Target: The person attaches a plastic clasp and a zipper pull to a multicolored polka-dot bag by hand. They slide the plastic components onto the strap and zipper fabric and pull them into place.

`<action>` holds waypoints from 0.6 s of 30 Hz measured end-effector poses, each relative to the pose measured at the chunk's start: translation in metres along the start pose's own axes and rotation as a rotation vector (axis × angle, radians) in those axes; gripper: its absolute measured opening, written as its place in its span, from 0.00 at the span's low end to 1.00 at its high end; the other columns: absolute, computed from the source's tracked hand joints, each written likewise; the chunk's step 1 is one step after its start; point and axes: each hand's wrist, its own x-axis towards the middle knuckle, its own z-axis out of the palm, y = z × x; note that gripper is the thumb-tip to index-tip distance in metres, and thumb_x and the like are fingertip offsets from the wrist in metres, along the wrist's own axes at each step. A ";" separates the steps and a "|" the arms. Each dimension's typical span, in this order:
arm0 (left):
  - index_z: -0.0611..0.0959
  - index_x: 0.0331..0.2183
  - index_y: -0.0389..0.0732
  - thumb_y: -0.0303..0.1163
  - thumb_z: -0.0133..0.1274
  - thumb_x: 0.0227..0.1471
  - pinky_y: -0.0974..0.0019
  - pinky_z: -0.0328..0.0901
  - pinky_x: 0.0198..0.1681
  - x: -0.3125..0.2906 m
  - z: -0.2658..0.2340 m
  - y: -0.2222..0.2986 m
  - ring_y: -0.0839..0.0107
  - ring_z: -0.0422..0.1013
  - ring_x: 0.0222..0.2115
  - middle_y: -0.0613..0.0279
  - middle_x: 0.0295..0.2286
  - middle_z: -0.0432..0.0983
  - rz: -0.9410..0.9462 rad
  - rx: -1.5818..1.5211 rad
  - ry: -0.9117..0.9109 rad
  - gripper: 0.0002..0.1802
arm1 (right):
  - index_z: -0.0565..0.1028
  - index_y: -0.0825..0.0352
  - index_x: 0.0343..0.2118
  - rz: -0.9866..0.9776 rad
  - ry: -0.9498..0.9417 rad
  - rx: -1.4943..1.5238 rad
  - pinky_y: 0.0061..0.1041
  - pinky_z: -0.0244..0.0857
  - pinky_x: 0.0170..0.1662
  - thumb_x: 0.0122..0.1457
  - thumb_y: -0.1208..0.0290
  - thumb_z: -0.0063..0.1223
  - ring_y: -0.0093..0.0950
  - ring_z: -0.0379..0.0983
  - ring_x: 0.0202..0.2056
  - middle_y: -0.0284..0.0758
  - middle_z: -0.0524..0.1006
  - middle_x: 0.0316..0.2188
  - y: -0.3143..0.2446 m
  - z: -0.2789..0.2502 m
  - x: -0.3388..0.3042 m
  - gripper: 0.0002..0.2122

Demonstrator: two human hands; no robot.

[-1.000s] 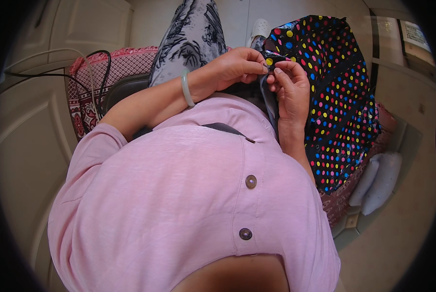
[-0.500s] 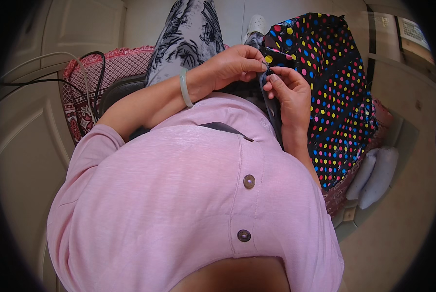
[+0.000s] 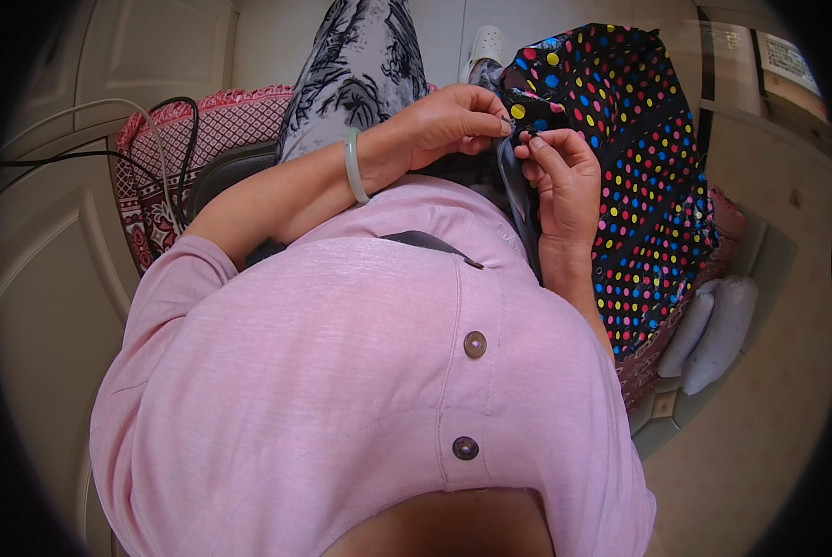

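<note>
Head view: past the pink shirt [image 3: 305, 362], the left hand [image 3: 453, 121] pinches the top of a narrow grey-blue strip [image 3: 513, 181] running down between the forearms. The right hand [image 3: 565, 181] pinches a black piece [image 3: 532, 134], too small to identify. Just beside it spreads glossy black material [image 3: 643, 176] with multicoloured dots; farther off is a white shoe [image 3: 489, 43].

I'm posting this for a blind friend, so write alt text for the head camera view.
A person's left hand pinches at a dark strip while the right hand, close beside it, holds a tiny dark bit, too small to identify. Black dotted material spreads to the right; a pink shirt fills the lower picture.
</note>
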 end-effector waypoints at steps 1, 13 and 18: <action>0.77 0.32 0.37 0.27 0.57 0.50 0.81 0.55 0.21 0.000 0.000 0.000 0.84 0.61 0.19 0.70 0.24 0.69 0.001 0.002 -0.003 0.06 | 0.74 0.70 0.30 0.004 0.012 0.054 0.12 0.64 0.26 0.55 0.81 0.54 0.20 0.75 0.27 0.35 0.78 0.28 0.001 0.001 0.000 0.01; 0.78 0.38 0.37 0.27 0.55 0.52 0.81 0.54 0.21 -0.007 0.008 0.005 0.84 0.61 0.20 0.71 0.23 0.69 0.127 0.114 -0.024 0.10 | 0.74 0.70 0.28 0.128 0.005 0.190 0.15 0.63 0.25 0.55 0.80 0.54 0.21 0.74 0.26 0.36 0.78 0.26 0.002 0.003 -0.001 0.01; 0.78 0.39 0.35 0.29 0.55 0.53 0.81 0.54 0.21 -0.007 0.012 0.007 0.84 0.60 0.20 0.70 0.24 0.71 0.131 0.194 -0.024 0.11 | 0.74 0.69 0.28 0.145 -0.026 0.175 0.14 0.62 0.25 0.55 0.79 0.54 0.20 0.73 0.25 0.35 0.77 0.26 0.003 0.003 -0.001 0.01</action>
